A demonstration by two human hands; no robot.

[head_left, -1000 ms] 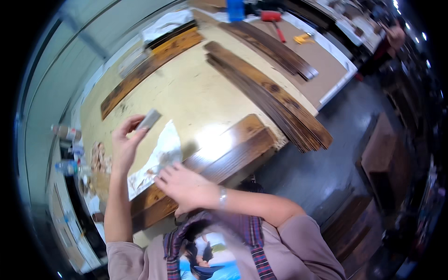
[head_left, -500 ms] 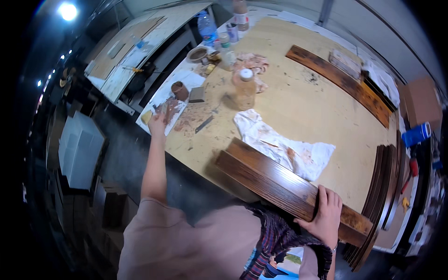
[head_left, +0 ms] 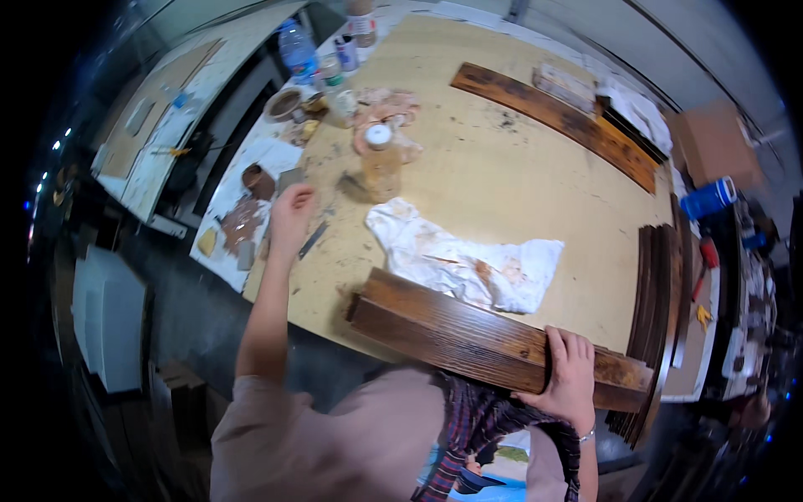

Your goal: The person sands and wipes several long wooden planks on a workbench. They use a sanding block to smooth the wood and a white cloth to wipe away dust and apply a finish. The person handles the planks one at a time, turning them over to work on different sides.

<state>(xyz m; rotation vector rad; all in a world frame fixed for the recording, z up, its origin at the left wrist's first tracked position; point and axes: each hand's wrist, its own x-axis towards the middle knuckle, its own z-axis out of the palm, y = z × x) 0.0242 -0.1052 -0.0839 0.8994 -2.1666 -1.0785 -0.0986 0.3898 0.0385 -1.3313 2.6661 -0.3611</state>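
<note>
My right hand grips a dark brown stained wooden beam near its right end, fingers over the top and thumb on the near side. The beam lies along the table's near edge. My left hand is above the table's left side, fingers bent and slightly blurred, just by a grey block. Whether anything is in those fingers is hidden. A dark flat blade-like tool lies to their right. Another small grey block rests on stained white paper, near a yellow sponge piece.
Beyond the beam lies a stained white cloth. A white-capped bottle stands by a pinkish rag; more bottles stand behind. A brown plank lies at the far side. Dark strips are stacked at right.
My left hand has moved right, from the stained paper toward the grey block. The small grey block on the paper now shows. My right hand stays on the beam; the whole view has shifted.
</note>
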